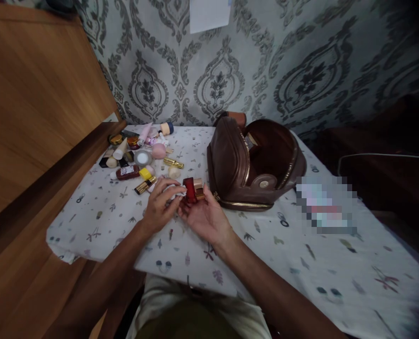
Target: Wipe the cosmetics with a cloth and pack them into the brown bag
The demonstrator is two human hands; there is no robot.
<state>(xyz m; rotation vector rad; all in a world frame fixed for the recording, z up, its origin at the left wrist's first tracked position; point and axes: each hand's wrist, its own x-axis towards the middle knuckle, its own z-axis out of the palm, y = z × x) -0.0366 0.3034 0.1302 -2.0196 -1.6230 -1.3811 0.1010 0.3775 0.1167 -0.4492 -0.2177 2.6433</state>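
A small red bottle with a shiny copper-toned cap (189, 189) rests on the fingers of my right hand (207, 217), which is palm up and curled around it. My left hand (163, 202) is closed in a pinch at the bottle's left side, on something small and whitish that its fingers mostly hide. Just right of the hands, a brown leather bag (229, 157) stands with its zipped top wide open. Near my left hand lie a black and gold tube (145, 185) and a gold tube (173, 163).
Many cosmetics, among them a pink sponge (158, 150) and a dark red bottle (127, 172), crowd the table's back left. A blurred flat item (324, 205) lies right of the bag. A patterned wall (218, 84) stands behind.
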